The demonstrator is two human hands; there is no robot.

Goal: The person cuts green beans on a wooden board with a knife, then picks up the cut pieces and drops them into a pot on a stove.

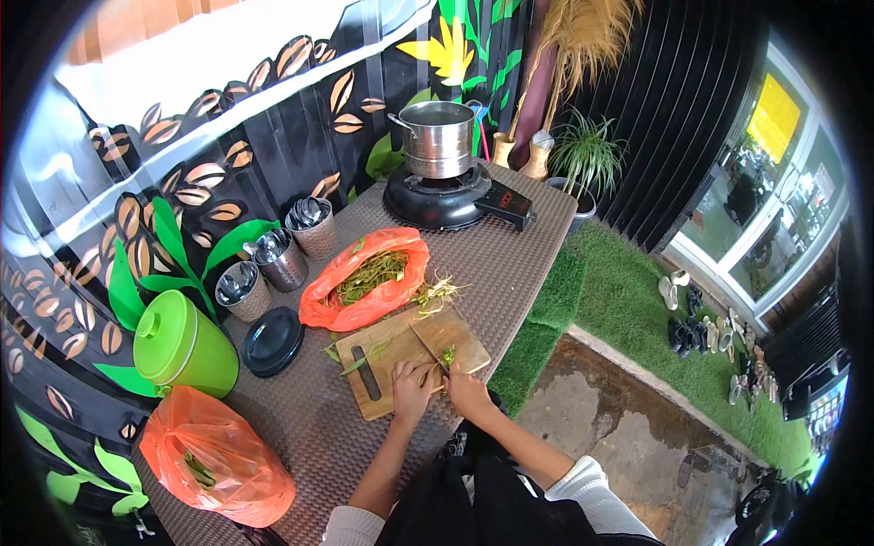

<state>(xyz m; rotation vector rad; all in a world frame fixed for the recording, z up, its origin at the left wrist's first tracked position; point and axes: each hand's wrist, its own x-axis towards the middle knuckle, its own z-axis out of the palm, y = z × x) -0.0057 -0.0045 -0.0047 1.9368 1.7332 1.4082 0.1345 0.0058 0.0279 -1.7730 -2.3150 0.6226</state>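
My right hand [468, 391] is closed round the handle of a knife [426, 346], its blade slanting across a wooden cutting board [382, 341]. A small pile of chopped greens [449, 356] lies against the blade. Left of the knife, my left hand [412, 387] presses on the board with fingers curled together; what lies under them is hidden. An orange plastic bag [410, 246], open at the top, holds leafy green stems [371, 276] behind the board. Pale roots [438, 293] lie at the board's far edge, and loose leaves [369, 355] rest near its handle slot.
A steel pot [438, 141] stands on a black portable stove [437, 202] at the table's far end. Along the wall are several cutlery cups [280, 264], dark plates [273, 341] and a green lidded container [187, 341]. Another orange bag [218, 460] sits at near left.
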